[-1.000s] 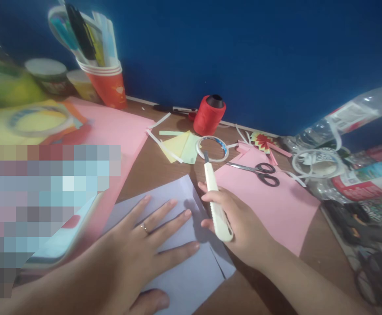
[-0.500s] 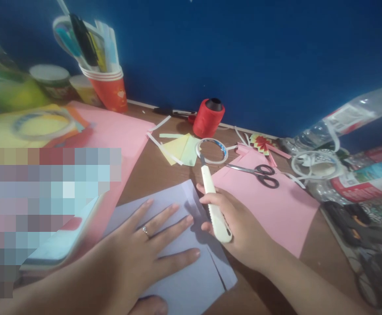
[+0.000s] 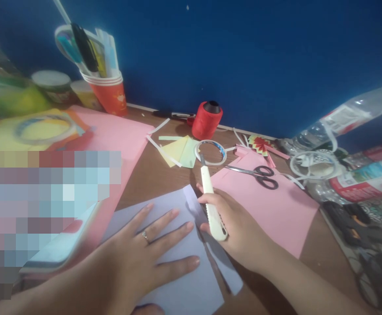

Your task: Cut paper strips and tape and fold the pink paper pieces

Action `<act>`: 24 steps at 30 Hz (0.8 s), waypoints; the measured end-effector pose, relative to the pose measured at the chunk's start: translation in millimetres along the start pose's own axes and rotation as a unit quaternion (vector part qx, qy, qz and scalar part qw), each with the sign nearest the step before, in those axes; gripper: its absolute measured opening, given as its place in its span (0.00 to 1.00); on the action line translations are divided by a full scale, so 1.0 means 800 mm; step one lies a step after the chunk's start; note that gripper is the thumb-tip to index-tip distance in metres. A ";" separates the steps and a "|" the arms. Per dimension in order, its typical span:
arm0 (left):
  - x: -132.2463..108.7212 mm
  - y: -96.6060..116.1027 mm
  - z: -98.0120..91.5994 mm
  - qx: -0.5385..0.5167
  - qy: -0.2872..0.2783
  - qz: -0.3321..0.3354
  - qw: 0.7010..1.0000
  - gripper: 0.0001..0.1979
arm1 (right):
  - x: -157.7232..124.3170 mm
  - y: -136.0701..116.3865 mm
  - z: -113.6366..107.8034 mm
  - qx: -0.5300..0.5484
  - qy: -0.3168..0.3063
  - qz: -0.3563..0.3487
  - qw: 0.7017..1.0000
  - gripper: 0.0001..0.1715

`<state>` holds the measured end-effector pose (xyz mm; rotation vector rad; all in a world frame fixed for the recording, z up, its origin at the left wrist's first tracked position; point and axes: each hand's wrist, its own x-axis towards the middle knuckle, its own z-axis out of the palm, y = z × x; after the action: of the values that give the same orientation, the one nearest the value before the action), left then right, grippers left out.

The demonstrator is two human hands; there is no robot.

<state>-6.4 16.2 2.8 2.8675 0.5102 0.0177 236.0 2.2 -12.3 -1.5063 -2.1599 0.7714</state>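
My left hand lies flat on a sheet of lavender paper, fingers spread, with a ring on one finger. A strip along the paper's right side is split off by a long slit that is wide at the near end and narrows toward my right hand. In my right hand is a white utility knife, its blade end pointing away from me over the table. The fingers wrap around its handle, and part of the grip is hidden. The far end of the strip appears still joined to the sheet.
Scissors rest on pink paper to the right. Beyond my hands are a tape roll, small paper pieces and a red thread spool. A paper cup of pens stands back left; plastic bottles lie right.
The slit in the lavender paper has widened and lengthened, with the strip's near end swinging out to the right. My left hand stays pressed on the sheet; the knife remains held.
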 end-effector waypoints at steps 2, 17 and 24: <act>0.001 0.004 0.006 -0.023 0.000 -0.015 1.000 0.37 | 0.000 0.000 0.001 -0.001 0.010 0.002 1.000 0.20; 0.003 0.020 0.013 -0.074 -0.012 -0.055 0.996 0.35 | -0.001 0.000 0.003 0.001 -0.002 -0.001 1.000 0.26; 0.004 0.018 0.009 -0.065 -0.001 -0.058 0.996 0.34 | 0.000 0.002 0.004 -0.005 0.000 -0.008 1.000 0.26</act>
<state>1.5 2.4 -0.7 2.7064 0.6479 0.0273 235.5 2.1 -15.8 -1.4924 -2.1763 0.7568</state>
